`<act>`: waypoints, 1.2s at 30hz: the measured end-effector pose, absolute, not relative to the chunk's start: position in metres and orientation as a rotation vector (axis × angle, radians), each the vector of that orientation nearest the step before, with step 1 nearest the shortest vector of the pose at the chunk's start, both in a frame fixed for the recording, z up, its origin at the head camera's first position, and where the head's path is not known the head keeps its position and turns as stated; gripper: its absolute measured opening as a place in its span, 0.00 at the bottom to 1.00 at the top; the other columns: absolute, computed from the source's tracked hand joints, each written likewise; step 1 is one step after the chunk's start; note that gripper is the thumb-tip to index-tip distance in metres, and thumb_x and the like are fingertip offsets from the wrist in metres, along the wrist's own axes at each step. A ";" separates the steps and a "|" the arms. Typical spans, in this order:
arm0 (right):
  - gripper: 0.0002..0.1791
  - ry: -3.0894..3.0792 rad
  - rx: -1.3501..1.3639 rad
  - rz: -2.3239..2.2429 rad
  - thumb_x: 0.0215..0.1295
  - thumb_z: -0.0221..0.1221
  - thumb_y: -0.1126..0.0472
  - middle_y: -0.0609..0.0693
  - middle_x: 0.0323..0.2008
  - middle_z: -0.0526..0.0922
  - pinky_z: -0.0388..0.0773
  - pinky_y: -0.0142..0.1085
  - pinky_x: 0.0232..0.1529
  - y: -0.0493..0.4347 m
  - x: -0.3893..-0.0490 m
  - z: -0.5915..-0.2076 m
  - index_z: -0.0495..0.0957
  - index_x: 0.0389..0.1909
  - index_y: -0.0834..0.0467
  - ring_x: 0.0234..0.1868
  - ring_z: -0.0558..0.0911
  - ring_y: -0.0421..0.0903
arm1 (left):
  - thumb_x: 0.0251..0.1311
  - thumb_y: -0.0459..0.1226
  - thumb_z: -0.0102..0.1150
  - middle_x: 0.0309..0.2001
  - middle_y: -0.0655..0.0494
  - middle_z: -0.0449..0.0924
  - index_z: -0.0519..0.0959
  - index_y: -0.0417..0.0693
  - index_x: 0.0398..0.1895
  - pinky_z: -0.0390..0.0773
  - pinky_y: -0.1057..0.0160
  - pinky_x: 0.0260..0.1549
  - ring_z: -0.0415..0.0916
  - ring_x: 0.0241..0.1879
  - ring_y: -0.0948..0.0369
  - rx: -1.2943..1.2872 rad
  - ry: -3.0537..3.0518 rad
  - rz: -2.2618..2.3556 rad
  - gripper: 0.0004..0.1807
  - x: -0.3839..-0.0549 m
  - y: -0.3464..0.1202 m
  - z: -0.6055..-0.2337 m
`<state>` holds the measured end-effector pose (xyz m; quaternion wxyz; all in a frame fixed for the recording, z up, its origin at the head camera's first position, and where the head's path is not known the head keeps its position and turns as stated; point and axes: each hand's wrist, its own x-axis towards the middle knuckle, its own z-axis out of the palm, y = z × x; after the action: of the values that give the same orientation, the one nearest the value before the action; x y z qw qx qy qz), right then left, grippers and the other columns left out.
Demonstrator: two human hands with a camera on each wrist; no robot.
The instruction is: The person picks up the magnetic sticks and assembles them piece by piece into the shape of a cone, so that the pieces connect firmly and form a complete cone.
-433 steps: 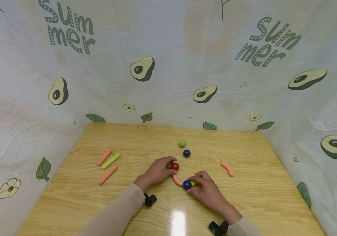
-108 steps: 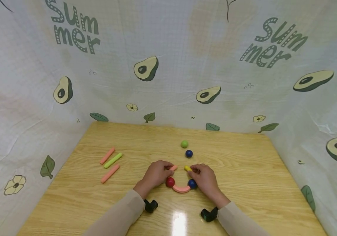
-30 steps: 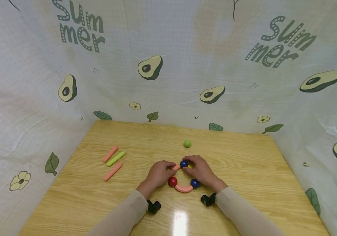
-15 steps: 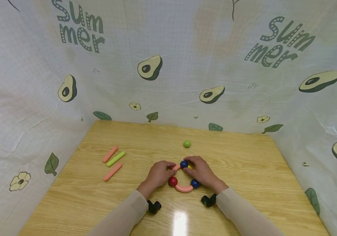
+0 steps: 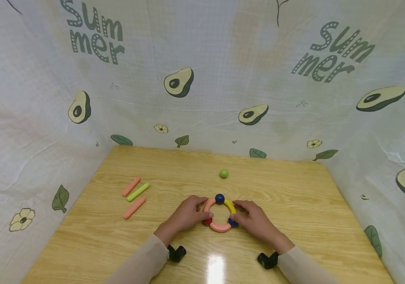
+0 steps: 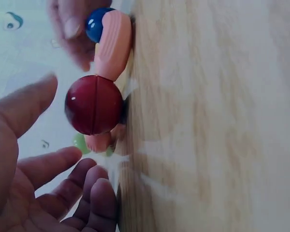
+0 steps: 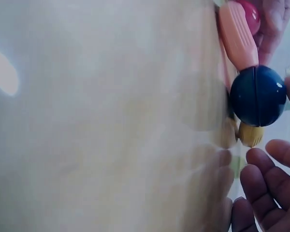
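Observation:
A ring of toy pieces lies on the table: a pink curved rod (image 5: 220, 228) at the near side, another pink curved rod (image 5: 207, 206) at left and a yellow curved rod (image 5: 230, 206) at right. Between the rods sit a red ball (image 6: 94, 105), a near blue ball (image 7: 257, 96) and a far blue ball (image 5: 219, 198). My left hand (image 5: 188, 213) is at the ring's left side, fingers spread and apart from the red ball in the left wrist view. At the right side is my right hand (image 5: 253, 219), fingers loose, thumb close to the near blue ball; contact is unclear.
A green ball (image 5: 223, 173) lies beyond the ring. Two pink straight rods (image 5: 134, 208) and a yellow-green straight rod (image 5: 138, 192) lie at left on the wooden table (image 5: 294, 197). A printed cloth (image 5: 209, 98) encloses the table's back and sides.
Both hands have let go of the far pieces and drawn back to the ring's sides. Over the earlier frames, the far blue ball came toward me and joined the rods into a ring.

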<state>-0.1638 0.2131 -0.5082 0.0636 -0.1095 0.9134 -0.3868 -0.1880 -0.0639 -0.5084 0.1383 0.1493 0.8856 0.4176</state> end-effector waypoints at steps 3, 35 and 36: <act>0.36 2.731 -0.346 -1.150 0.69 0.68 0.39 0.51 0.67 0.79 0.69 0.61 0.71 0.219 -0.155 -0.509 0.76 0.71 0.52 0.71 0.75 0.56 | 0.65 0.55 0.71 0.48 0.56 0.75 0.74 0.49 0.75 0.70 0.60 0.36 0.70 0.40 0.59 0.464 2.525 1.189 0.39 -0.184 -0.067 -0.508; 0.20 2.837 -0.406 -1.177 0.73 0.67 0.55 0.52 0.61 0.84 0.76 0.55 0.67 0.196 -0.176 -0.512 0.83 0.63 0.54 0.64 0.81 0.54 | 0.66 0.46 0.74 0.48 0.61 0.73 0.89 0.59 0.51 0.73 0.63 0.43 0.72 0.43 0.62 0.492 2.635 1.234 0.12 -0.170 -0.083 -0.510; 0.20 2.842 -0.395 -1.181 0.72 0.68 0.55 0.52 0.61 0.85 0.76 0.54 0.66 0.195 -0.176 -0.513 0.83 0.62 0.54 0.64 0.82 0.53 | 0.66 0.46 0.73 0.47 0.61 0.73 0.89 0.59 0.51 0.73 0.63 0.43 0.72 0.42 0.62 0.492 2.636 1.233 0.12 -0.169 -0.082 -0.510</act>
<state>-0.1759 0.1951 -0.5131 0.0193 -0.1273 0.9158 -0.3804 -0.1690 -0.0825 -0.5097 0.0947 0.1660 0.8891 0.4160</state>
